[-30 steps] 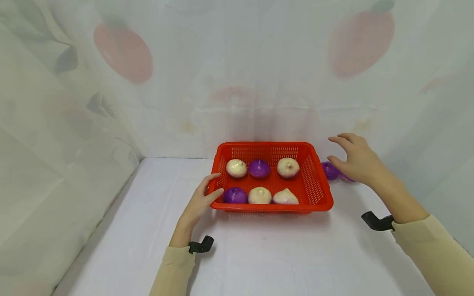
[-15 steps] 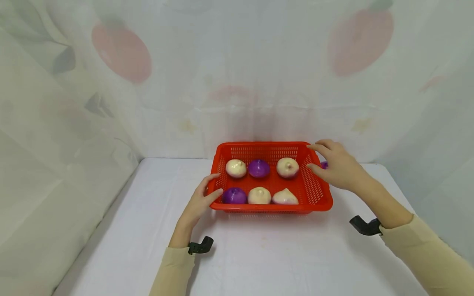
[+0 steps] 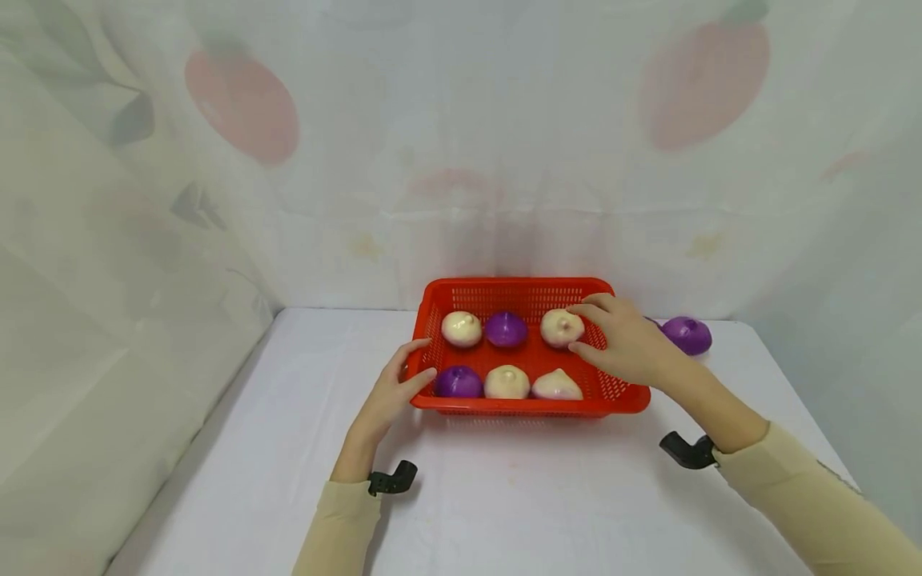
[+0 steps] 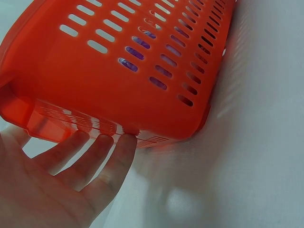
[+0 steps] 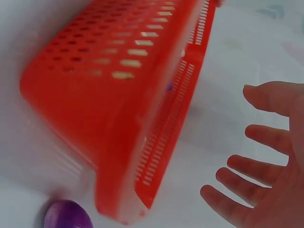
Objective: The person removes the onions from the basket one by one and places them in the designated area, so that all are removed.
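Surface (image 3: 533, 496): bears the red basket (image 3: 533, 406), with a purple bulb (image 3: 691, 336) off its right end.
Red basket: holds six bulbs (image 3: 507, 382) in two rows; light, even pressure should stop it sliding.
Right hand (image 3: 623, 340): reaches over the basket's right end, thumb and fingers spread wide, holding nothing; any lowering should be slow and clear of the rim.
Left hand (image 3: 389, 392): fingertips touch the left wall; whether they pinch it is hard to tell.
Pale bulb (image 3: 559, 330): back row, right, by the right fingertips; looks slick, so broad contact suits.
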`<state>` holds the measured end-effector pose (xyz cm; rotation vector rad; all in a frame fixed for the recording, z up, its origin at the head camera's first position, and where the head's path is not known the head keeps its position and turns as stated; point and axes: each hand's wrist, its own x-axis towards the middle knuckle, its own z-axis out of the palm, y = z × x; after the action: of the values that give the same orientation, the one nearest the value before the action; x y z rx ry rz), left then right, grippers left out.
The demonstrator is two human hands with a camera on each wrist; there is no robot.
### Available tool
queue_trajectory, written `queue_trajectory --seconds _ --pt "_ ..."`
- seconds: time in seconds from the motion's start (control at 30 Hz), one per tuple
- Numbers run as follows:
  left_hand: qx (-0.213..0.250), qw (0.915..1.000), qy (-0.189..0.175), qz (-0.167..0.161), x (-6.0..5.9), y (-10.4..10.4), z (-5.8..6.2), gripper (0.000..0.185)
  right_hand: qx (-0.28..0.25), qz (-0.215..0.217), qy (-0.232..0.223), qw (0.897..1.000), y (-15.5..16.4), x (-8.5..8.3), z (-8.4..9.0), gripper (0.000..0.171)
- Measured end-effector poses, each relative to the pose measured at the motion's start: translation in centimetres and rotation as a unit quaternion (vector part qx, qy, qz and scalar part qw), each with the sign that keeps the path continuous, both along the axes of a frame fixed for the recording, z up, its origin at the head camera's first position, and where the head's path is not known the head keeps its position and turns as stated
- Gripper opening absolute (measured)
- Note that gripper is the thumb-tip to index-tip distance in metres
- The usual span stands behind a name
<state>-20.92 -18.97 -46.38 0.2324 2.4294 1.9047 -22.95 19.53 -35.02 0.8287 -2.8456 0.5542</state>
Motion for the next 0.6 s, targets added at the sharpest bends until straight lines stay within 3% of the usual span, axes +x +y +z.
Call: queue_trajectory --seconds 0.6 --pt "-0.004 0.9999 -0.008 0.006 0.2 0.2 0.3 0.058 0.049 0.016 -0.054 0.997 -2.2 0.2 -3.2 0.061"
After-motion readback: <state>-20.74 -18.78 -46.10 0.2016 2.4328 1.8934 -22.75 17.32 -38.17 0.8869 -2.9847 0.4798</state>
